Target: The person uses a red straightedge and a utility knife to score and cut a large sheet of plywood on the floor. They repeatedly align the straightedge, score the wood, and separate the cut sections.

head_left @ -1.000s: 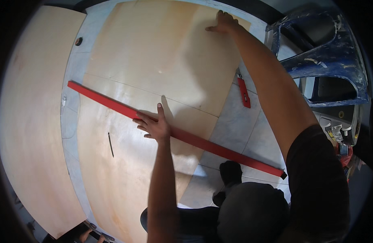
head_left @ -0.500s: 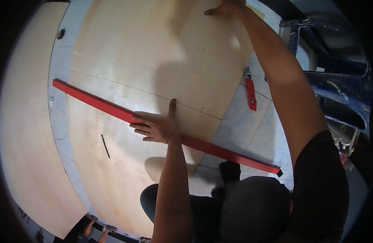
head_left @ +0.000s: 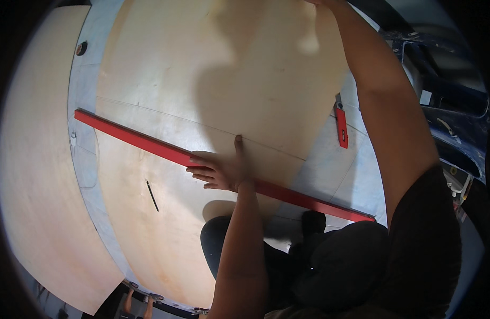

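A large pale plywood sheet (head_left: 165, 69) lies flat before me, with a thin straight line running across it. A long red straightedge bar (head_left: 128, 134) lies slantwise over the sheet, just nearer than the line and roughly along it. My left hand (head_left: 218, 173) rests on the bar's middle, fingers spread and thumb pointing toward the line. My right hand (head_left: 320, 2) reaches to the far part of the sheet; the top of the picture cuts off its fingers. A red utility knife (head_left: 341, 127) lies on the floor, right of the sheet. A black pencil (head_left: 152, 195) lies on the plywood.
Another curved-looking pale sheet (head_left: 40, 159) lies at the left, beyond a strip of tiled floor (head_left: 85, 80). A small dark round object (head_left: 82, 48) sits on that strip. A scuffed dark blue frame (head_left: 457, 117) stands at the right. Another person's arms (head_left: 148, 307) show at bottom left.
The view has shifted slightly, so things sit a little farther right. My right hand has slid almost wholly out of the top. My left hand stays on the bar.
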